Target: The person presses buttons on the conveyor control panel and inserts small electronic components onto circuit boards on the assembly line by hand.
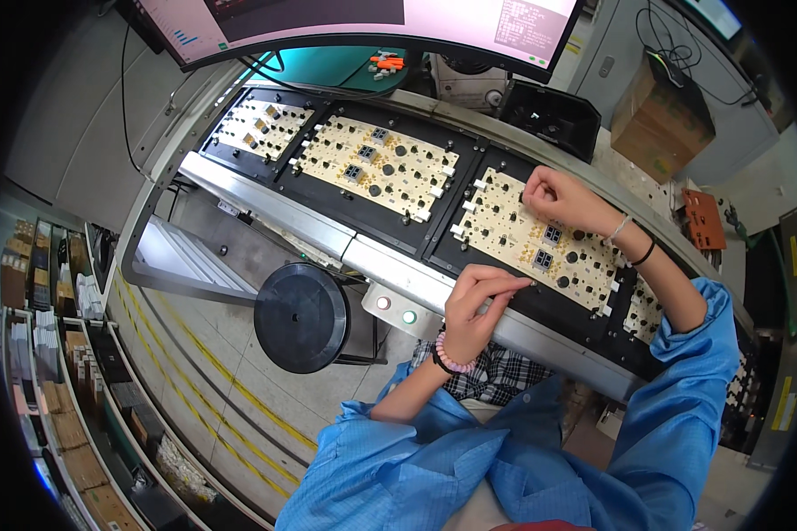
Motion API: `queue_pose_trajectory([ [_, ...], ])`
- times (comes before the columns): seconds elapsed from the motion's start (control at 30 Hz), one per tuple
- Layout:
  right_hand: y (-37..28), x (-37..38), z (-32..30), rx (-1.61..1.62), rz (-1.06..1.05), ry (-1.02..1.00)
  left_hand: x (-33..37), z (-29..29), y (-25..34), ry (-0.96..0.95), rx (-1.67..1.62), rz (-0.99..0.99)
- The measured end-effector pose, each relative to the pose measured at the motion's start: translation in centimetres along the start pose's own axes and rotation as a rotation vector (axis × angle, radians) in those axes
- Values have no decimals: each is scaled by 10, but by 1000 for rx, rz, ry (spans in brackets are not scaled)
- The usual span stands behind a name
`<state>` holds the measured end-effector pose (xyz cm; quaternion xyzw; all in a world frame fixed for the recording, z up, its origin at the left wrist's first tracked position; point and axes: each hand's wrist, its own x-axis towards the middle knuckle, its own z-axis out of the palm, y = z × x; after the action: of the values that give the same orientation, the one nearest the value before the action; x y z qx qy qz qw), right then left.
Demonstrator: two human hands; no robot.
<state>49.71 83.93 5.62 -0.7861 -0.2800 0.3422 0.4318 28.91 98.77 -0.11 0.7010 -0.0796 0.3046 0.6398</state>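
Note:
A cream circuit board [496, 232] with black and gold components lies in a black carrier frame [558, 316] in front of me. My right hand [568, 202] is over the board's far edge, its fingers curled in and the fingertips close to the surface. Whatever those fingers may hold is hidden. Nearer to me, my left hand [475, 310] hovers by the frame's near edge with thumb and fingers pinched together. A tiny dark spot shows at its fingertips, too small to name. Square dark connectors [543, 258] with several openings stand on the board beside round black parts.
More populated boards [398, 159] sit in frames along the line to the left. A metal rail [390, 265] runs along the near side. Beyond stand a monitor [372, 44], a black bin [553, 115] and a cardboard box [660, 115]. A round black stool [299, 317] is at lower left.

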Motion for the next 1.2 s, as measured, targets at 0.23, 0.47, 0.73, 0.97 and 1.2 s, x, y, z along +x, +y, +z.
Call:
queue_pose_trajectory([
  [0.23,7,-7,24,-725,-275,288,0,-3,0,-6,-3,-24],
  [0.47,12,-8,31,-782,-290,297,4,-7,-2,-21,45,-8],
  [0.73,16,-5,34,-779,-264,308,7,-6,0,-43,59,-32],
  [0.97,-6,-23,19,-625,-148,224,14,-11,0,-123,95,-18],
  [1.2,13,-78,-14,-130,-51,203,69,-29,15,-509,404,252],
])
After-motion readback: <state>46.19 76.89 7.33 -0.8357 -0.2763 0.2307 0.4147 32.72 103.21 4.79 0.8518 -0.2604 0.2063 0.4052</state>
